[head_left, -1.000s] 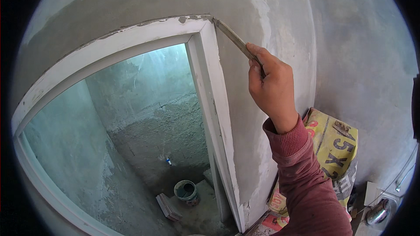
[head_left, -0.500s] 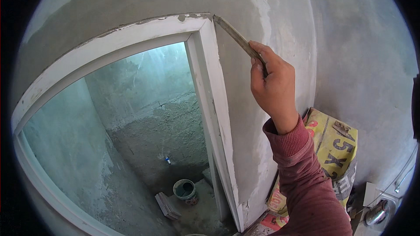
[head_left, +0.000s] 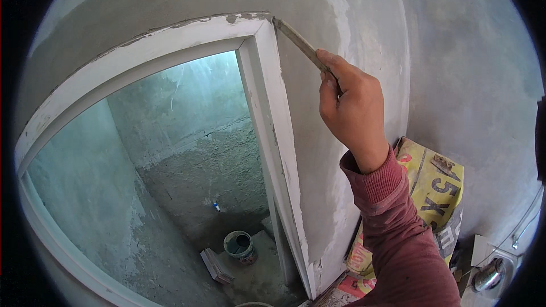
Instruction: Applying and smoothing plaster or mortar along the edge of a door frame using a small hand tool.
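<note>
Viewed remotely, I record printed matter mainly at the right. Yellow sack (head_left: 432,193): large black characters, figures as well as a letter, legible but set aslant across its face; I note rounded red lettering at its upper left edge, and bold lettering, partly lost in the folds, on its grey-and-white lower band. Lower yellow sacking (head_left: 359,258): red lettering, partly hidden. Red printed piece (head_left: 358,286): marking too unclear for me to read. Bucket (head_left: 246,257): coloured print, too small to make out.
</note>
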`<state>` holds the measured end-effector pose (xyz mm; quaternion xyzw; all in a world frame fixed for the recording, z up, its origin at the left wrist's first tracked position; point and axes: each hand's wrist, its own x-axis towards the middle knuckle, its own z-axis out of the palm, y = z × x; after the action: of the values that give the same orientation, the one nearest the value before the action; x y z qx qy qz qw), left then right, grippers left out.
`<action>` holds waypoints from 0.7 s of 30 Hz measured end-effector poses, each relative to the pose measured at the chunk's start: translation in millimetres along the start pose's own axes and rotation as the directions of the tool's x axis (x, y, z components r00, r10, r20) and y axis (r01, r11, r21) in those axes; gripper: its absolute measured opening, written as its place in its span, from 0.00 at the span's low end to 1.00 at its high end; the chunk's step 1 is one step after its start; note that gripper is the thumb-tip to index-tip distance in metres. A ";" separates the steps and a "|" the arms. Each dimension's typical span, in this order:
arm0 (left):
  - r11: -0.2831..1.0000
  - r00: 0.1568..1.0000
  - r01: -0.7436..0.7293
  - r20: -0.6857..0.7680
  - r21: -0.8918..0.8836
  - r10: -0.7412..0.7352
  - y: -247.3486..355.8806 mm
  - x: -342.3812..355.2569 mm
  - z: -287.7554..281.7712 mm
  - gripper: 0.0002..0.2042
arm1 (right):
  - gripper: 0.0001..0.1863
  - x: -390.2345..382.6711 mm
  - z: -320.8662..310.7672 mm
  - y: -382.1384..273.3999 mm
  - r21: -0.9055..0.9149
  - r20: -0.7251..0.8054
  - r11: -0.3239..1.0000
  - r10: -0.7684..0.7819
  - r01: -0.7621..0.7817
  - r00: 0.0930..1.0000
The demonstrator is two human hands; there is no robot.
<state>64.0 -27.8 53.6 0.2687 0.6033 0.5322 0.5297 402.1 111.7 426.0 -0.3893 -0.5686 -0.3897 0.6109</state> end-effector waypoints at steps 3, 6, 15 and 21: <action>0.883 0.935 0.328 -0.022 -0.336 -0.355 31.7 -10.4 17.8 0.16 | 0.15 -8.3 -2.9 2.0 0.016 0.008 1.000 -0.003 0.003 1.000; 0.926 0.955 0.294 0.035 -0.236 -0.294 32.1 -13.7 14.6 0.16 | 0.16 -10.8 -5.2 6.4 0.067 -0.025 0.998 0.023 -0.021 0.999; 0.995 0.999 0.050 -0.017 -0.083 -0.051 -3.9 2.5 -0.9 0.17 | 0.13 5.8 6.6 9.2 0.037 -0.093 0.998 -0.038 0.042 0.995; 0.848 0.927 0.326 -0.035 -0.418 -0.373 29.6 -11.2 15.8 0.17 | 0.16 5.5 8.9 7.4 0.056 -0.053 0.998 0.016 -0.013 0.998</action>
<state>74.8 -23.5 87.0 0.0078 0.5483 0.5544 0.6261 405.6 122.6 431.7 -0.3656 -0.5598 -0.3796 0.6394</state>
